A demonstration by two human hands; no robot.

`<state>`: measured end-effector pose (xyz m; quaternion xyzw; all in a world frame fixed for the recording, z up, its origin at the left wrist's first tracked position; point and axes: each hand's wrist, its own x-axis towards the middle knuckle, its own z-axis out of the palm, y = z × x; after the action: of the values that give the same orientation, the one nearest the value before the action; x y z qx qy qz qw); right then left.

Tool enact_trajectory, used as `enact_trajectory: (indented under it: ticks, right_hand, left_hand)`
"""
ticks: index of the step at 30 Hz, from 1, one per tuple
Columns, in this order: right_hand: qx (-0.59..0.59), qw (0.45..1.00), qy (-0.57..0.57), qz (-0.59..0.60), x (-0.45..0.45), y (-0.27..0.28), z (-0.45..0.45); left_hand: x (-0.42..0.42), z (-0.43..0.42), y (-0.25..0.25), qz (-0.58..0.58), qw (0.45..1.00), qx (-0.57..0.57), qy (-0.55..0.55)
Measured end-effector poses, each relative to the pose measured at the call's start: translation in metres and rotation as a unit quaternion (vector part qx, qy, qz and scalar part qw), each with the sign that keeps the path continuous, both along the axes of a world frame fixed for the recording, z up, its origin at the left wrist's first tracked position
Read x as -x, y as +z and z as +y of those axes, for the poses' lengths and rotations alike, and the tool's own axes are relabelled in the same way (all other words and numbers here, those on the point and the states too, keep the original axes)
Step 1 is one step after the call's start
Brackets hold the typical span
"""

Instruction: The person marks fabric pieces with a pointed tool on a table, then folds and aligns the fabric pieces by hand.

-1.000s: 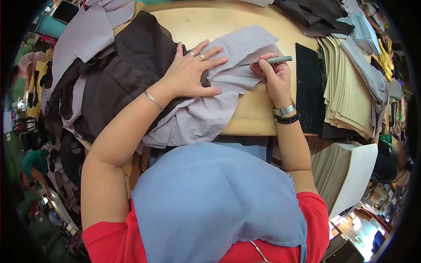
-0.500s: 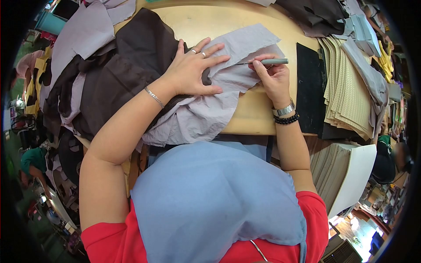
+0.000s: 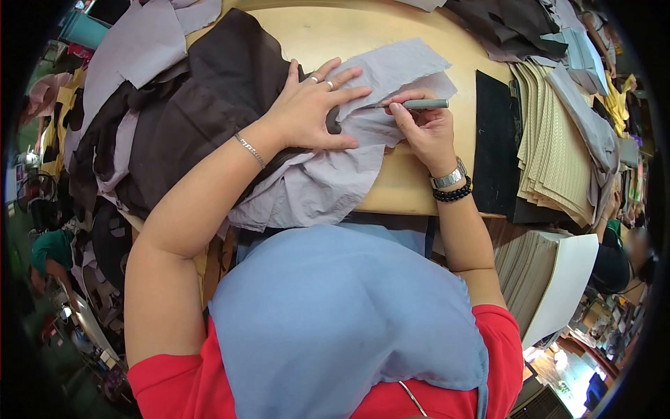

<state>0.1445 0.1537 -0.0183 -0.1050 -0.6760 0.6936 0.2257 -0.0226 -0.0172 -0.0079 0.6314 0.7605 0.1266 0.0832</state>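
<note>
We see the right hand (image 3: pixel 426 129) closed in a pinch, thumb and fingers gripping a slim grey pen-like tool (image 3: pixel 429 104). The tool's long axis runs from side to side, roughly parallel to the near edge of the counter (image 3: pixel 401 185). Its thin tip points left and its blunt end points toward the counter's right edge. We find it over the right part of a pale grey cloth (image 3: pixel 408 59); we cannot tell whether the tip touches the fabric.

We see the left hand (image 3: pixel 307 112) palm down with fingers spread wide, lying where the grey cloth meets a dark brown cloth (image 3: pixel 202 126). The grey cloth's upper flap stretches toward the counter's far right corner, while its crumpled lower part reaches the near edge. The brown cloth spreads over the left side.

Along the right edge we see a flat black strip (image 3: pixel 493 143), well apart from the cloth, and just beyond it a fanned stack of cream textured sheets (image 3: pixel 551 150).
</note>
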Motion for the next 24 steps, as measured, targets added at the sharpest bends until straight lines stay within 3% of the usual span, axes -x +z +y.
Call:
enact_trajectory:
  ticks: [6, 12, 24]
  right_hand:
    - [-0.051, 0.998, 0.018, -0.029, -0.0011, -0.0035, 0.0046]
    - [-0.01, 1.0, 0.005, 0.007, 0.0011, -0.0012, 0.0012]
    - [-0.018, 0.999, -0.001, -0.044, 0.0031, -0.0043, 0.0036]
  left_hand:
    - [0.0001, 0.0005, -0.0005, 0.004, 1.0, -0.002, 0.0]
    - [0.0004, 0.0003, -0.0019, 0.003, 1.0, -0.008, -0.001]
    - [0.0006, 0.0001, -0.0022, 0.009, 1.0, -0.014, -0.002]
